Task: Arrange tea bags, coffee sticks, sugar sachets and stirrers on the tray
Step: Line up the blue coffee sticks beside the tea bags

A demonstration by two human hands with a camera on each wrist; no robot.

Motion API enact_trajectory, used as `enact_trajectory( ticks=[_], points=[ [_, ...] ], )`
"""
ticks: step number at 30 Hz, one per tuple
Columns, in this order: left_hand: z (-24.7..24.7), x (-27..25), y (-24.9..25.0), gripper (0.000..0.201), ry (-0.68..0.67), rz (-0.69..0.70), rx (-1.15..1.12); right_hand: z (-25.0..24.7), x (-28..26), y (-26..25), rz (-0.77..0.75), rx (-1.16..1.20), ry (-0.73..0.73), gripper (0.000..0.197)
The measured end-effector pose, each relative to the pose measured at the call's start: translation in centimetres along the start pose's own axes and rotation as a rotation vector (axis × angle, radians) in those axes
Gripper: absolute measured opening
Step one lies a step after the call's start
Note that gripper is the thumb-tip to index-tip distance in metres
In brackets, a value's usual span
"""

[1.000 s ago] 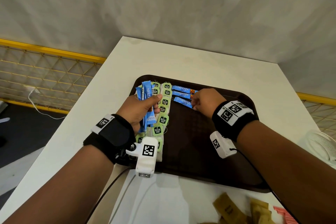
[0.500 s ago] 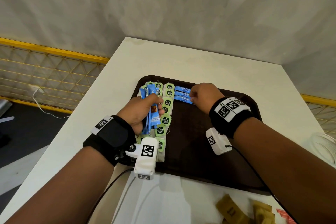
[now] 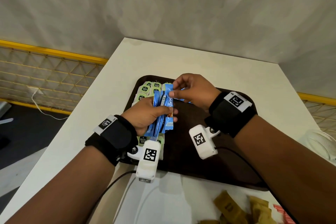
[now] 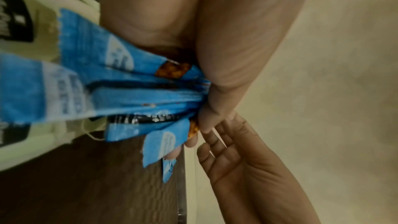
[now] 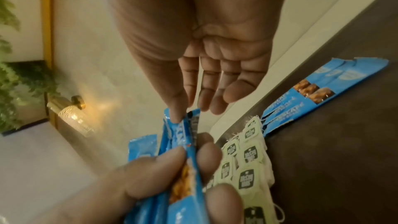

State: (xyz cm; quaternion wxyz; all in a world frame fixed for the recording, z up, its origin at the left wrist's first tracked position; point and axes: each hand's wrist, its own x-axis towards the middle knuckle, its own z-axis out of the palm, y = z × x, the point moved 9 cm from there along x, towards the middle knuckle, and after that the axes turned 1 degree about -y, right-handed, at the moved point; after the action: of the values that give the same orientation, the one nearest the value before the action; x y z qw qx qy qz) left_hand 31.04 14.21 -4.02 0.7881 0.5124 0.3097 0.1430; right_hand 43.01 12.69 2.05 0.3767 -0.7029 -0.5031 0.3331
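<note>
Above the tray's left half, I am seeing a bundle of blue coffee sticks being gripped upright in the left hand, fingers curling round its middle. I am noting the right hand pinching the top end of one stick between thumb and forefinger, its other fingers hanging loose. Three more coffee sticks are lying flat side by side near the tray's far edge. Green-tagged tea bags are sitting in rows along the tray's left side, below the bundle. Brown sachets are lying on the white table, nearer me than the tray.
</note>
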Motion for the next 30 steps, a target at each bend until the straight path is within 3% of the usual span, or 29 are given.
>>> enact_trajectory(
  ticks=[8, 11, 15, 19, 23, 27, 30],
  points=[
    [0.3, -0.3, -0.1, 0.023, 0.002, 0.041, 0.126, -1.4, -0.4, 0.6, 0.074, 0.358, 0.089, 0.016],
    [-0.2, -0.3, 0.9, 0.021, 0.078, 0.102, 0.127, -1.6, -0.5, 0.6, 0.064, 0.35, 0.085, 0.014],
    [-2.0, -0.3, 2.5, 0.018, 0.234, 0.189, 0.093, -1.3, -0.8, 0.3, 0.017, 0.202, 0.033, 0.013],
    [-2.1, -0.4, 3.3, 0.014, 0.266, 0.232, 0.111, -0.1, -1.3, -0.1, -0.007, 0.095, -0.055, 0.018],
    [-2.5, -0.5, 3.6, 0.011, 0.345, 0.281, 0.13, -0.1, -1.6, -0.3, -0.021, 0.044, -0.004, 0.026],
    [-4.2, -0.7, 3.6, 0.015, 0.479, 0.294, 0.029, 0.3, -2.4, -1.0, -0.044, -0.325, 0.02, 0.039],
    [-5.0, -0.6, 3.5, 0.017, 0.523, 0.293, -0.013, 0.4, -3.2, -1.7, -0.092, -0.551, 0.061, 0.037]
  ],
)
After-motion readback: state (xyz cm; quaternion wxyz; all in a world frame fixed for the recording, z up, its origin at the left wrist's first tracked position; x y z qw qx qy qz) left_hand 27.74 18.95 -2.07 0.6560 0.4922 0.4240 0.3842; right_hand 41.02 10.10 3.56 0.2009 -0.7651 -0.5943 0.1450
